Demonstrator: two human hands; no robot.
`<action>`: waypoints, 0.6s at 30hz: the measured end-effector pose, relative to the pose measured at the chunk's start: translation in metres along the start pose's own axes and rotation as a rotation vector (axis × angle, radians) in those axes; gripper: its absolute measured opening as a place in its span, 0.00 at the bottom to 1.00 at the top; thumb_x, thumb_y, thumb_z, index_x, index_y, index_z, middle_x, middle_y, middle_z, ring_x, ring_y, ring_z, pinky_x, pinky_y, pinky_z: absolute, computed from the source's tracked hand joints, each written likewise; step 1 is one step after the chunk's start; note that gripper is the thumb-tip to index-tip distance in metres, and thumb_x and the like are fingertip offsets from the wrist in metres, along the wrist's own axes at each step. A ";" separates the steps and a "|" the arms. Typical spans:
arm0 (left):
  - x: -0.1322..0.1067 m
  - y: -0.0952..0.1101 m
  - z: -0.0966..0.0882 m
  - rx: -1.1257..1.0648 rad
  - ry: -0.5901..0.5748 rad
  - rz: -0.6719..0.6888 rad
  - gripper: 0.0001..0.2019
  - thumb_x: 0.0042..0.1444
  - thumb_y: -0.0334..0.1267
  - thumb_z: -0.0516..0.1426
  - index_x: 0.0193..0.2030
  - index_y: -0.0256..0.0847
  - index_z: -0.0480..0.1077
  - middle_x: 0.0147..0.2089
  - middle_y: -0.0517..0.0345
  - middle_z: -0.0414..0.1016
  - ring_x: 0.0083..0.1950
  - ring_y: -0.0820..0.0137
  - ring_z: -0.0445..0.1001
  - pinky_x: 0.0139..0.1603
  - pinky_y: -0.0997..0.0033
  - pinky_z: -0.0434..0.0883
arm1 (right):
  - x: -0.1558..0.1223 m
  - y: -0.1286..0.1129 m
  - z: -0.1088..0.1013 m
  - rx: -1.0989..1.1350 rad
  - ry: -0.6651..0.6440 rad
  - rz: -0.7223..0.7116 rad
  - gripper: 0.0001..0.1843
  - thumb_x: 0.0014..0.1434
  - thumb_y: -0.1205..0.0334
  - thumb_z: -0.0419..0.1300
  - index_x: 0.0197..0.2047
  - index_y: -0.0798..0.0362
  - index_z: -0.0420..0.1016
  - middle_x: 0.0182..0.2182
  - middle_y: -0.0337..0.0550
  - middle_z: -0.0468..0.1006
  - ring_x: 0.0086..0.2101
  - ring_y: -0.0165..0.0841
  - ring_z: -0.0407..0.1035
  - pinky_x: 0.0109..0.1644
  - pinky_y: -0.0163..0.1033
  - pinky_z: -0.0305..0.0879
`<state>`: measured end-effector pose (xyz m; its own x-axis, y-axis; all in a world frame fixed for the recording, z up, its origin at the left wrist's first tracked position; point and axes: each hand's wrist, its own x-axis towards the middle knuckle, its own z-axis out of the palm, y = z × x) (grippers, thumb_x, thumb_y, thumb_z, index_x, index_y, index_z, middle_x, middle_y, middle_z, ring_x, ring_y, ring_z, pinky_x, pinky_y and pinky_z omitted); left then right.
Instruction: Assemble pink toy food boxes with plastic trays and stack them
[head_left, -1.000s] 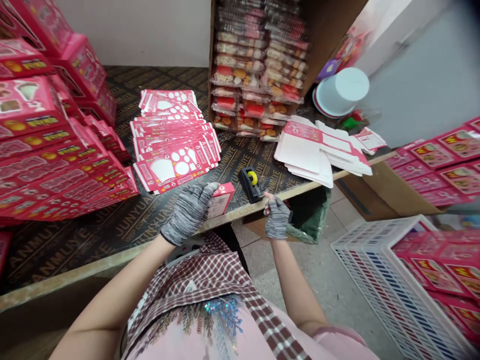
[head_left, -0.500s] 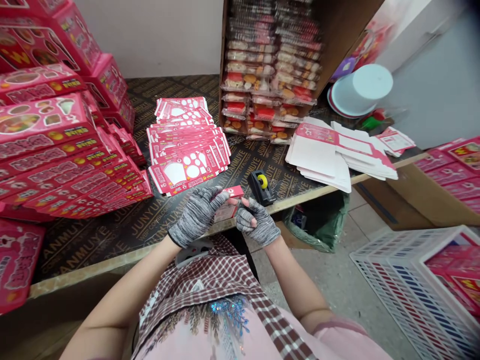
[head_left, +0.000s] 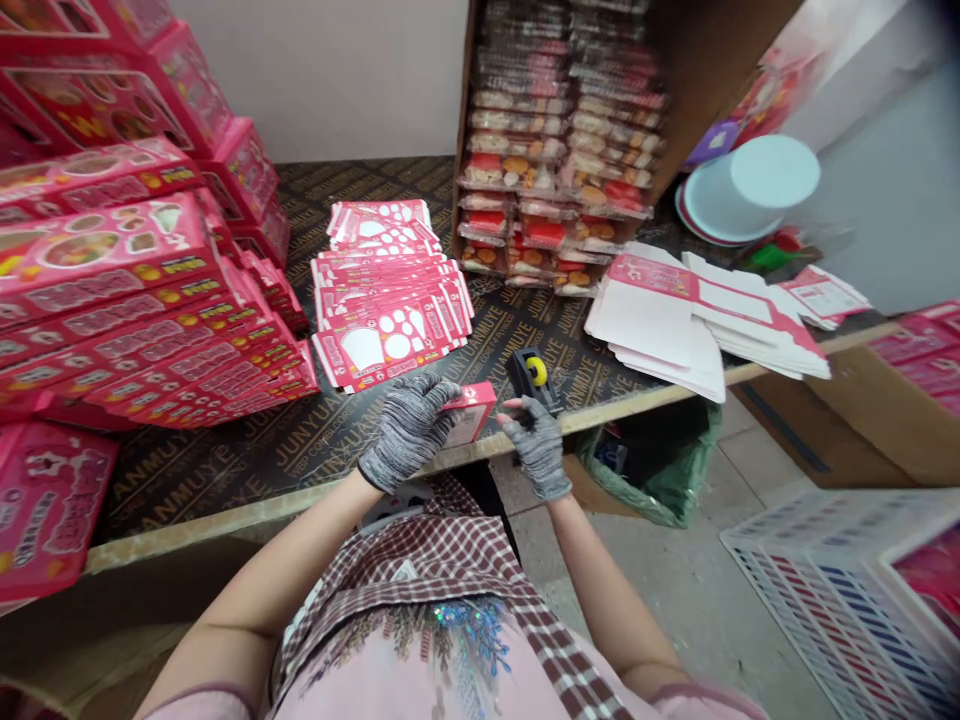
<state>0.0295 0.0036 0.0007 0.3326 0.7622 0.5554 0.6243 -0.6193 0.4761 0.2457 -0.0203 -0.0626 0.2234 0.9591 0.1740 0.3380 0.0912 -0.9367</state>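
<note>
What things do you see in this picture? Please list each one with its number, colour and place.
folded printed boxes: many, pink, stacked on the table's left side
flat box blanks: many, pink and white, in a fanned pile on the table
flat cartons: a pile, white and pink, on the table's right side
tape dispenser: one, black with yellow tape, near the table edge
food packs: many, red and cream, in a brown cardboard box at the back
crate: one, white, on the floor at lower right
bag: one, green, below the table edge
small box: one, pink, in the left hand
apron: one, maroon-and-white check, on the person
left hand: grey knit glove, holding the small box
right hand: grey knit glove, beside the small box
</note>
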 end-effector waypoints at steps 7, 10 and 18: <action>-0.013 -0.007 -0.044 -0.324 0.102 -0.171 0.19 0.56 0.50 0.65 0.50 0.42 0.76 0.51 0.46 0.80 0.54 0.60 0.78 0.58 0.54 0.74 | 0.001 0.049 -0.001 -0.047 -0.325 -0.050 0.18 0.48 0.45 0.68 0.38 0.48 0.81 0.33 0.50 0.84 0.32 0.49 0.79 0.39 0.58 0.78; -0.026 -0.014 -0.047 -0.301 0.135 -0.366 0.22 0.63 0.52 0.58 0.57 0.42 0.73 0.66 0.41 0.70 0.68 0.54 0.68 0.67 0.46 0.68 | 0.003 0.042 0.008 -0.087 -0.031 -0.269 0.17 0.59 0.50 0.61 0.48 0.46 0.81 0.46 0.52 0.84 0.46 0.52 0.79 0.51 0.61 0.76; -0.027 -0.039 -0.116 -0.558 0.410 -0.427 0.33 0.57 0.49 0.64 0.68 0.51 0.62 0.69 0.54 0.67 0.65 0.58 0.71 0.60 0.55 0.75 | 0.020 0.014 0.048 -0.294 0.192 -0.677 0.42 0.62 0.50 0.63 0.74 0.50 0.52 0.66 0.58 0.67 0.58 0.48 0.72 0.58 0.53 0.74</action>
<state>-0.0860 -0.0154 0.0464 -0.2070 0.8914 0.4032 0.1590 -0.3760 0.9129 0.2107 0.0129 -0.0866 0.0269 0.6529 0.7570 0.6814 0.5421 -0.4917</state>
